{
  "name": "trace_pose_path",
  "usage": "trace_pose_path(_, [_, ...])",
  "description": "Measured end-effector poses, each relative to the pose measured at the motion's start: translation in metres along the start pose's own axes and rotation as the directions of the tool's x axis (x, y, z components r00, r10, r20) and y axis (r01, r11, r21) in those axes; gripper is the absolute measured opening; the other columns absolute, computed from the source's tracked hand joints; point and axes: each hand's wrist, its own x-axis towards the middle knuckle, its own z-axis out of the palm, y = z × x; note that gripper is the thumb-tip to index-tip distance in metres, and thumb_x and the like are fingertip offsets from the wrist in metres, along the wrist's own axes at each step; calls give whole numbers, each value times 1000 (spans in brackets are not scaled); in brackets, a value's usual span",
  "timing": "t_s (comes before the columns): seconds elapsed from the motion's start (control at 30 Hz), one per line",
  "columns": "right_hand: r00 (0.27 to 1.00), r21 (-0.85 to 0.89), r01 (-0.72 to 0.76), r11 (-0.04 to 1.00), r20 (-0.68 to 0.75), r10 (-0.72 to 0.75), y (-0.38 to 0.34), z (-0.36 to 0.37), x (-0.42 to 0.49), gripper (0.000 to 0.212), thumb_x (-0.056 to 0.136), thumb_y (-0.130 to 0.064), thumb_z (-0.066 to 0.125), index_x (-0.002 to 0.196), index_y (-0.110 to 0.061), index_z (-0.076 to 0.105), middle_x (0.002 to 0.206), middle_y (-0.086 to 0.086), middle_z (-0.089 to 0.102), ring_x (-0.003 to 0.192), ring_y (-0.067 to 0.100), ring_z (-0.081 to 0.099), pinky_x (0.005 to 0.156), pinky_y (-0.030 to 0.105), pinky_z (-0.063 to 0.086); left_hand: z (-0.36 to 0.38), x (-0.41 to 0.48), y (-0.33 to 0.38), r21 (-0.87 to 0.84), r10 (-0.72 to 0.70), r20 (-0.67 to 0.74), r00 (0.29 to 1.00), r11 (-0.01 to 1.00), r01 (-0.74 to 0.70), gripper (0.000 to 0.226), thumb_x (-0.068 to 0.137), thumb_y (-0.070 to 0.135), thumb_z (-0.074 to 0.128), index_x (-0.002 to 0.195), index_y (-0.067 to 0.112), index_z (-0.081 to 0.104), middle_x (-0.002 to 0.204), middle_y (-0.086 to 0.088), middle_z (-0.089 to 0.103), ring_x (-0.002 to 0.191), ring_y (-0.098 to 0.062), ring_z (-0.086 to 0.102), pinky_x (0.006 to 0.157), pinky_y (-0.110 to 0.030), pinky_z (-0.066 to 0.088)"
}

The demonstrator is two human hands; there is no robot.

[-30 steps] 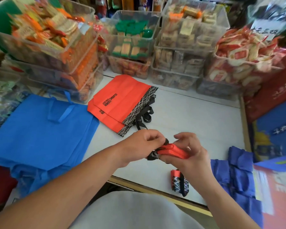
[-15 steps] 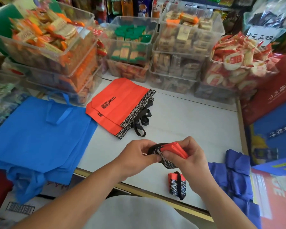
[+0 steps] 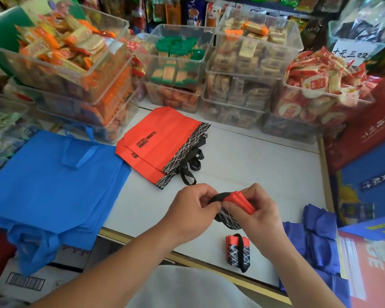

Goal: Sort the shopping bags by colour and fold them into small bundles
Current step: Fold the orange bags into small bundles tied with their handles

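Note:
Above the white counter [image 3: 265, 174], both hands hold a folded red bag bundle [image 3: 238, 202] with a black patterned band. My right hand [image 3: 261, 213] grips the bundle. My left hand [image 3: 192, 206] pinches its black handle strap, which loops over the bundle's left end. A finished red bundle [image 3: 238, 251], tied with a black strap, lies near the front edge. Two flat red bags [image 3: 162, 145] lie stacked at the back. Flat blue bags [image 3: 53, 185] are piled on the left. Dark blue bundles [image 3: 318, 236] sit on the right.
Clear plastic bins [image 3: 249, 70] of packaged snacks line the back of the counter and the left side. Red and blue boxes [image 3: 369, 152] stand along the right edge. A cardboard box with a barcode [image 3: 25, 281] sits below the blue bags.
The hands lifted the red bundle slightly and my left hand drew the black strap round its left end. The camera view shifted a little; other bags stayed put.

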Motion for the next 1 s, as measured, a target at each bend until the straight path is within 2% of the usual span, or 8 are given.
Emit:
trace_pose_path(0.17, [999,-158,43,986,16,-41,-12,1,2,35,84,-25,82,84,-10,51,71,8,58,55,7,50,49,19,43,4,0,1,69,123,-47,991,990,-120,9,91,18,70,96,26,72,93,8,65,82,-12,66,79,-34,58])
trace_pose_path(0.33, [999,-141,42,989,-22,-46,-18,1,-3,23,85,-18,75,92,-17,53,77,2,63,62,13,58,52,24,47,-1,0,-2,-45,60,-33,998,997,-62,9,91,16,74,93,24,76,84,2,67,74,-11,65,68,-23,53])
trace_pose_path(0.5, [996,142,45,989,-88,-33,-12,5,-9,26,79,-9,86,92,-25,70,88,-5,72,79,16,71,65,31,60,-1,-8,-1,-196,-65,-67,996,979,51,4,94,17,72,95,20,75,80,-2,72,73,-7,63,70,-24,54])
trace_pose_path(0.57, [996,145,47,988,-85,-35,-9,7,-10,24,79,-8,86,92,-21,70,87,-5,73,78,14,71,66,28,59,-4,-6,7,-272,-161,-5,987,950,154,7,94,20,70,97,17,76,86,-5,74,77,-9,65,72,-26,55])
trace_pose_path(0.63, [997,122,50,991,-64,-43,-5,10,-11,23,80,-5,85,91,-19,69,84,-6,72,75,11,70,64,24,56,-11,-1,13,-320,-242,116,963,909,267,28,90,35,65,96,9,76,84,-3,72,80,-11,65,78,-34,55])
trace_pose_path(0.73, [997,119,74,990,2,-75,-4,7,-12,22,80,-5,84,94,-12,70,84,-1,73,74,16,71,61,25,57,-11,0,16,-210,-264,187,946,930,301,44,92,51,68,94,9,75,81,4,71,77,-8,63,74,-28,53])
trace_pose_path(0.87, [989,37,98,994,105,-102,-8,-3,-10,24,79,-23,83,100,-19,71,91,-1,75,84,19,72,69,30,60,-15,-4,10,-311,-326,298,897,856,414,47,92,40,74,110,-2,71,94,-7,72,85,-15,62,71,-27,49])
trace_pose_path(1.0, [969,-112,170,979,201,-146,-9,-8,-15,19,90,-25,75,105,-29,64,97,-16,73,90,10,70,71,17,52,-20,-6,15,-416,-329,422,845,758,503,23,94,21,72,108,3,69,92,-11,67,78,-16,60,67,-26,50])
